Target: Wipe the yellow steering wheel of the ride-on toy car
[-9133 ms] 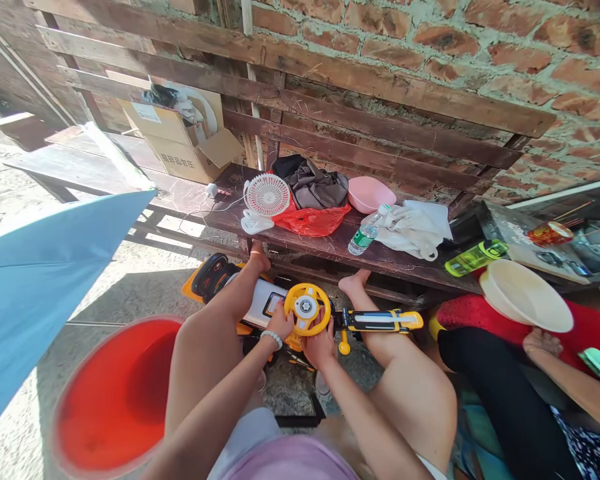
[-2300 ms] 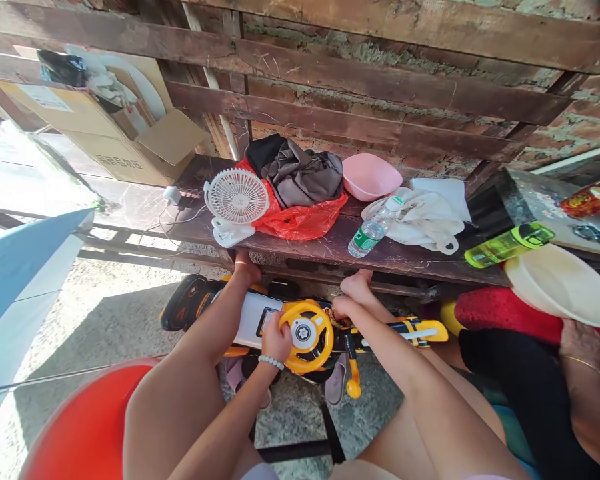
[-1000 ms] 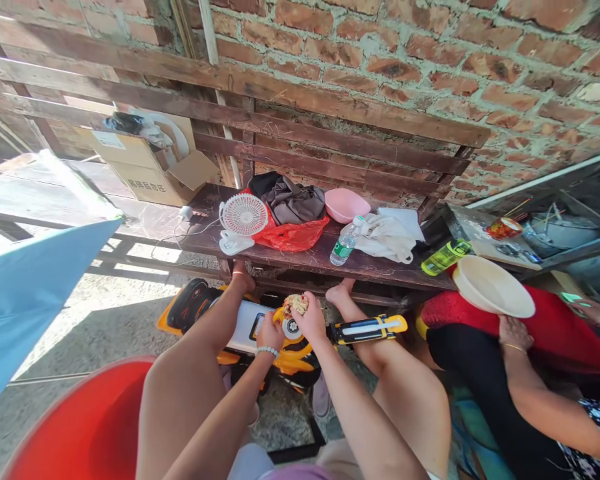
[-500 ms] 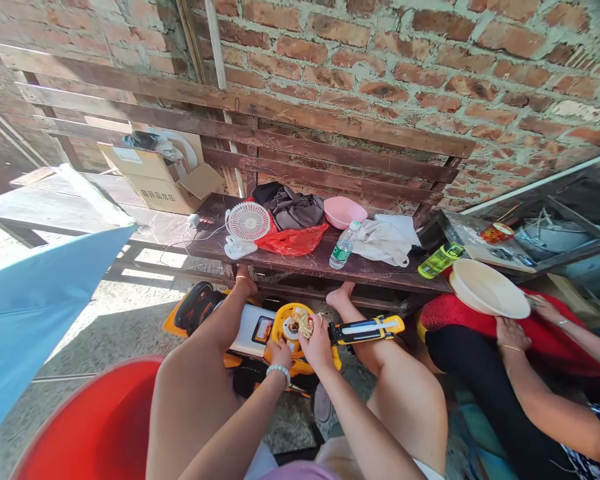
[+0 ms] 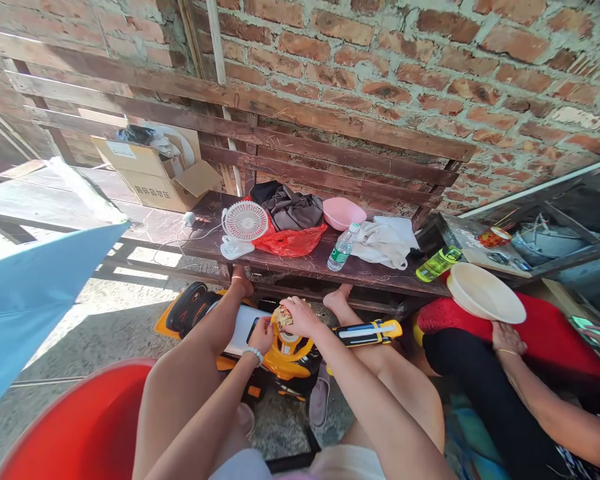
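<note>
A torn piece of filled bread [image 5: 283,319] sits in the fingers of my right hand [image 5: 300,317], just above the yellow steering wheel [image 5: 291,353] of an orange-and-yellow toy ride-on car [image 5: 193,310]. My left hand [image 5: 261,335], with a beaded bracelet [image 5: 253,355] on its wrist, is beside the bread's lower left edge. Whether it grips the bread is hidden. Much of the wheel lies behind my hands. My bare feet [image 5: 241,283] rest against the bench edge.
A plank bench [image 5: 370,273] carries a small fan, red bag, pink bowl and water bottle. To the right, a seated person's hand [image 5: 507,339] is below a white basin [image 5: 485,292] on red cloth. A red tub [image 5: 75,427] and blue umbrella [image 5: 35,300] crowd the left.
The bread has moved up and left, off the wheel and closer to my left hand. My right hand has shifted left with it. The seated person's hands have shifted slightly.
</note>
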Demonstrator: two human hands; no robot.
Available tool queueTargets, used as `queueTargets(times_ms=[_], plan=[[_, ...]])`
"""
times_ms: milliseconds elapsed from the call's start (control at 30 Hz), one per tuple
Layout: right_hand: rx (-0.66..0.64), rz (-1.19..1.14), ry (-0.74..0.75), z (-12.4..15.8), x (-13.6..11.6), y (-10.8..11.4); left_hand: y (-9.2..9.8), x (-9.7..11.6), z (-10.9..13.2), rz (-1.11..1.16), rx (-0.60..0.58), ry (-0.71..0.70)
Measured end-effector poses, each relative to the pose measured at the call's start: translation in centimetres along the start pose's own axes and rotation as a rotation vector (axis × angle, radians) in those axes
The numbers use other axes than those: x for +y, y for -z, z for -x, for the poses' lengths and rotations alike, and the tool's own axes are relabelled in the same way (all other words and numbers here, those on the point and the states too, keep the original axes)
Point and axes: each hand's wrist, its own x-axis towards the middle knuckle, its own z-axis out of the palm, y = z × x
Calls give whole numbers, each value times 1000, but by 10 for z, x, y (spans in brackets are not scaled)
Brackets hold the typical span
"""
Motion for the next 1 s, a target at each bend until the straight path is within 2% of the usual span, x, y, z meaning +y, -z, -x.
queueTargets(times_ms=[167,267,400,567,700,800,900,1000], plan=[[-91,-62,-154,-12,2,8,-7,1,-4,-380,-94,-16],[-20,-85,-243,-3,3,1,-7,4,0,-527,-139,24],[177,-87,-470,22,0,-14,-4,12,7,-562,-147,29],[202,12,-587,54,-18,-29,-2,21,18,-527,-86,45],[230,24,-592,78,-31,-45,-4,24,24,-452,-23,81],[265,11,-562,88,-30,-55,-12,18,33,-286,79,135],[286,19,-499,81,-21,-52,-28,8,46,-13,141,228],[239,41,-411,59,-8,-35,-49,-3,59,293,113,341]])
